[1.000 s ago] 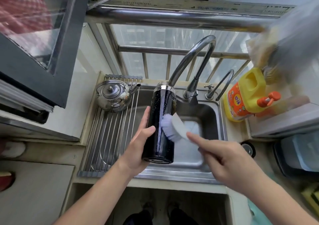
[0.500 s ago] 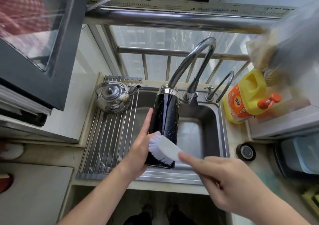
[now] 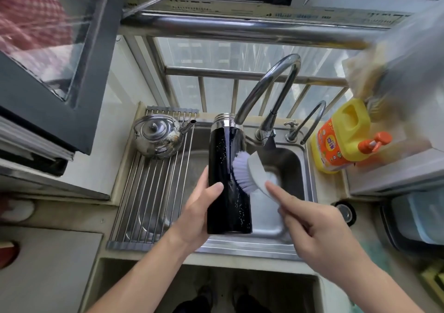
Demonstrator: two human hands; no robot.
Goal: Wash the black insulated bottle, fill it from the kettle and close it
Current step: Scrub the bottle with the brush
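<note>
I hold the black insulated bottle (image 3: pixel 227 180) upright over the sink (image 3: pixel 287 164), its steel threaded mouth uncapped and close under the tap spout. My left hand (image 3: pixel 200 213) grips its lower half, thumb across the front. My right hand (image 3: pixel 310 226) holds a white scrubbing brush (image 3: pixel 249 171), whose bristles press against the bottle's right side about halfway up. White droplets or suds speckle the bottle. The steel kettle (image 3: pixel 158 137) sits on the drying rack to the left. The round black item (image 3: pixel 344 213) on the counter to the right may be the bottle's cap.
A tall curved tap (image 3: pixel 269 92) arches over the sink, with a smaller tap (image 3: pixel 310 120) beside it. A roll-up wire rack (image 3: pixel 149 192) covers the sink's left part. A yellow detergent bottle (image 3: pixel 341 137) with an orange pump stands at the right. An open window frame (image 3: pixel 48 77) juts in at upper left.
The brush has gone from the middle of the bottle down to its base and back up to the middle. The bottle stays in my left hand, shifting slightly.
</note>
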